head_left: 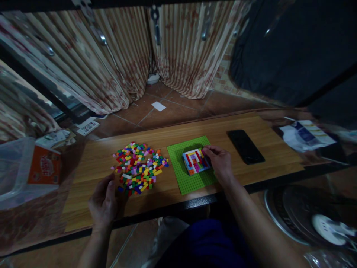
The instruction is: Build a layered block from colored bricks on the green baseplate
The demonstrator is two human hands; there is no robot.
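Observation:
A small, many-coloured block build (196, 161) made of toy bricks stands on the green baseplate (178, 182). My right hand (221, 163) reaches in from the right, thumb and forefinger pinched on a magenta toy brick (203, 151) at the build's far right corner. Whether that brick is joined to the build is hard to see. Beside the near left edge of a loose pile of toy bricks (141, 169), my left hand (102, 203) rests with its fingers curled and thumb close to the forefinger. Anything between those fingers is hidden.
All this lies on a wooden table (158, 139). A black phone (245, 146) is right of the baseplate. A clear plastic tub (16, 171) with an orange label stands off the left end. Plastic packaging (306, 136) lies beyond the right end. Curtains (184, 52) hang behind.

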